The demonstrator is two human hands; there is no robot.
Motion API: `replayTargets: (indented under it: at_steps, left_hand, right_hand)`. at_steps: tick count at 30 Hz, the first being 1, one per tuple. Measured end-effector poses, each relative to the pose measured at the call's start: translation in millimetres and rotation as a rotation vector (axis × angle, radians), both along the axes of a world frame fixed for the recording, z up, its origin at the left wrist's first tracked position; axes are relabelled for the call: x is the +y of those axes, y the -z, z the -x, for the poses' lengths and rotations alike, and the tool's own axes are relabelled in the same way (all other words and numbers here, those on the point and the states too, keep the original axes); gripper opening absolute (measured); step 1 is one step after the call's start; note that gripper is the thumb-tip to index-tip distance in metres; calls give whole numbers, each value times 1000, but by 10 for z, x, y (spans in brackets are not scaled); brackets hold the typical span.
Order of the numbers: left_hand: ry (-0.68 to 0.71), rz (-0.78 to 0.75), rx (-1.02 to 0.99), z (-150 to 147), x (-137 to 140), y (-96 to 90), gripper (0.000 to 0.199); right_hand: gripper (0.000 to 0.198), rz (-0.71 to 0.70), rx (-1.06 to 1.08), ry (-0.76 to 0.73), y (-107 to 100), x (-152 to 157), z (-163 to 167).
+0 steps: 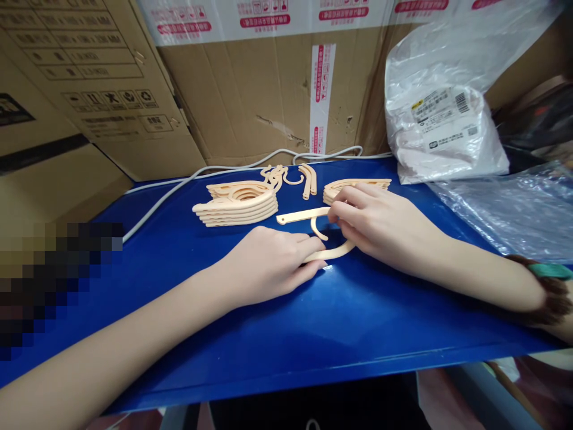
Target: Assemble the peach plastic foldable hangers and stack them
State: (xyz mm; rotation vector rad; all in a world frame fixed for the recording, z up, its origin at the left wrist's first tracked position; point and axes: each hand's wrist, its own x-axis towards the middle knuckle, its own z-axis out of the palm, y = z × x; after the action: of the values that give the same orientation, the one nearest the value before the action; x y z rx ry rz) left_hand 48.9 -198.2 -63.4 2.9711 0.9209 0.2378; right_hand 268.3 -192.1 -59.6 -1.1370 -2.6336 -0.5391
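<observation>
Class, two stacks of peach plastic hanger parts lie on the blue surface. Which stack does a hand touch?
The right-hand stack: the right hand lies against it. The left-hand stack lies apart, untouched.

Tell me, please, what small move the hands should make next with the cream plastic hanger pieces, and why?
Probably press the curved cream plastic hook into the straight cream plastic arm. The right hand pinches where they meet, the left hand steadies the curved lower piece, and a stack of finished hangers lies behind.
</observation>
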Motion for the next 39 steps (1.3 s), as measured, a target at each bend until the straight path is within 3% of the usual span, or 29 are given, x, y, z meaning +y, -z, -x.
replayTargets:
  at_steps: [4,9,23,33,36,39]
  left_hand:
    - [-62,-14,-80,4,14,-10,25]
    - [-39,-64,-154,-6,20,0,19]
    - [-17,-57,-113,-5,40,8,22]
    - [-20,-106,-113,-2,47,18,21]
    - [-57,-214,-180,9,34,-76,22]
    - [-226,-374,-310,53,68,-334,23]
  right_hand:
    - [21,-42,-41,7,10,18,-5]
    - [20,-60,-68,12,26,32,-5]
    - [29,-44,-89,43,32,-15,36]
    - [25,-61,-75,52,49,-27,34]
    - [26,-55,-73,61,46,-27,35]
    - [30,-38,-46,58,13,-39,43]
